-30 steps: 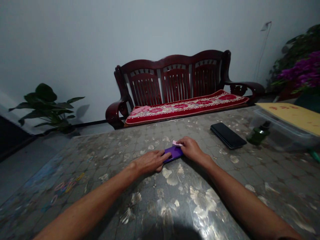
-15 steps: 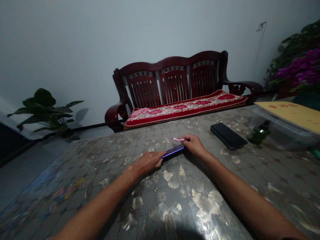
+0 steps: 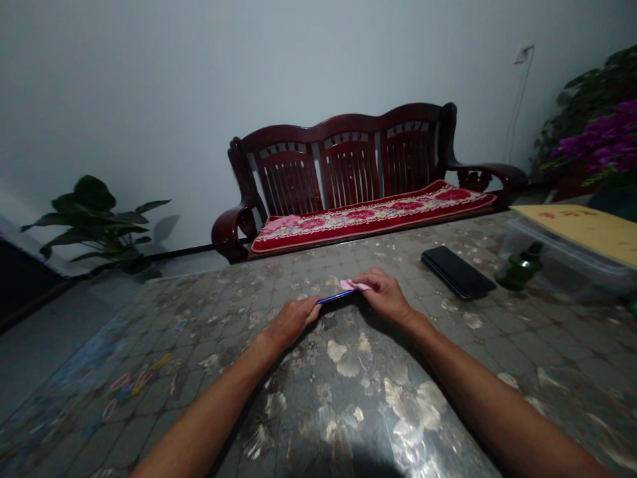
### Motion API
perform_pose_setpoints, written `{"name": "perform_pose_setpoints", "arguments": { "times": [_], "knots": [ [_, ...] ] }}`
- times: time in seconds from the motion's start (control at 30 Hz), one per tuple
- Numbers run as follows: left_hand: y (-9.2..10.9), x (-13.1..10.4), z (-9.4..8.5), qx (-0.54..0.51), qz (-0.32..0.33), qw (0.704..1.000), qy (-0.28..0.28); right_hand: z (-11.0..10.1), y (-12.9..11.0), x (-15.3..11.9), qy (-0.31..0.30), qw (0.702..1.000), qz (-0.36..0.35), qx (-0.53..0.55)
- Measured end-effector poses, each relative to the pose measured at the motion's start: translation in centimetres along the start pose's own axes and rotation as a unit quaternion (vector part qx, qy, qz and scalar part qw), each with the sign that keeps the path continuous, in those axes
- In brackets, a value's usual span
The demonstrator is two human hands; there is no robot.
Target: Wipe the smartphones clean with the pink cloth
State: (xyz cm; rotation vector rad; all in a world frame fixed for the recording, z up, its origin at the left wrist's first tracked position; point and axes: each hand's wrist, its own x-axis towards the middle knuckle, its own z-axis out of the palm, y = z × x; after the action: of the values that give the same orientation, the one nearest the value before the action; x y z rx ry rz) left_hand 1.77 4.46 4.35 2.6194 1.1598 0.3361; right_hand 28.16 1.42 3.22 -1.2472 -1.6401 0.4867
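Hands [image 3: 291,322] gripping-close on thin slab [image 3: 336,297]

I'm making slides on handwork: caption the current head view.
Left hand and right hand hold a slim blue object, a pink scrap at the right.

Home living room: wooden settee [image 3: 349,171], floral seat cover [image 3: 375,216], potted plant [image 3: 97,222], flower-patterned tablecloth [image 3: 293,362].
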Motion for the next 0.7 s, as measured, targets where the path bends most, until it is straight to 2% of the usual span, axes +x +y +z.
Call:
{"name": "perform_pose_setpoints", "arguments": {
  "times": [0.2,0.43,0.7],
  "knots": [
    [0.0,0.1,0.0,0.007,-0.032,0.999,0.010,-1.4,-0.2,-0.5,-0.060,0.990,-0.113,-0.053],
    [-0.6,1.2,0.2,0.039,-0.037,0.998,0.037,-1.6,0.6,0.1,-0.083,0.986,-0.120,-0.081],
    [0.1,3.0,-1.2,0.048,-0.052,0.997,0.028,-2.7,1.0,0.6,-0.090,0.989,-0.083,-0.081]
  ]
}}
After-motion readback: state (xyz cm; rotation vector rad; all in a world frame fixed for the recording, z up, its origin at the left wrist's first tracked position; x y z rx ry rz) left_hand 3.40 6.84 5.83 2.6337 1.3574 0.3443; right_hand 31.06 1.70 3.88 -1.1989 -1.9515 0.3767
